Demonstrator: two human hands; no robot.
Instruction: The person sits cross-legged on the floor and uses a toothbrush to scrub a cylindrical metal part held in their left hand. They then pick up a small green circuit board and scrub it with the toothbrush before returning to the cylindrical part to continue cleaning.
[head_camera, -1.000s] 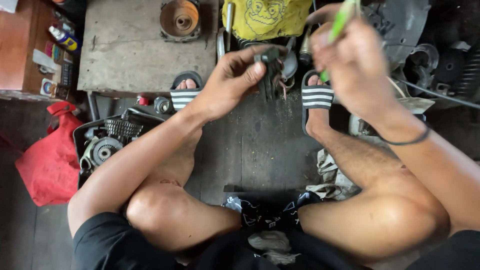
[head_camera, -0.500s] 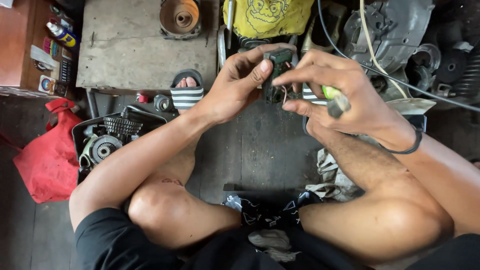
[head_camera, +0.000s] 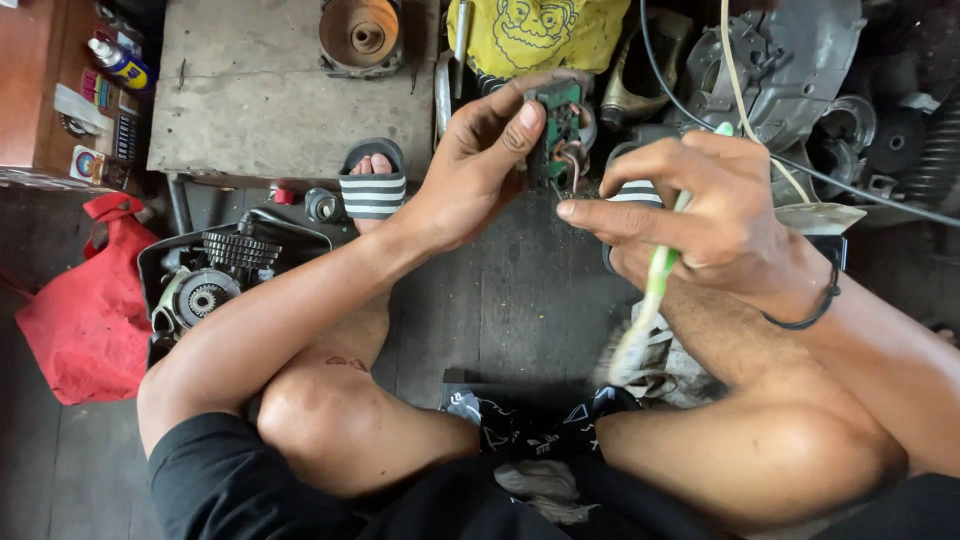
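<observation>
Left hand (head_camera: 470, 170): small green circuit board (head_camera: 558, 125) with wires is pinched in its fingers, raised above the dark floor (head_camera: 500, 290) | Right hand (head_camera: 715, 215): green-handled toothbrush (head_camera: 650, 290) is gripped, bristles down, forefinger extended toward the board.

1 head camera; looks steeply down; close over the lap.

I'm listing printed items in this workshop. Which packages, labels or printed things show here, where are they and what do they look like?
Spray can: upper left shelf, lying tilted, blue and yellow with a white cap.
Round sticker: left shelf edge, multicoloured.
Small packets: beside the can, flat, mixed colours.
Yellow cloth: top centre, with a dark line-drawn cartoon figure.
Red bag: floor at left, plain.
</observation>
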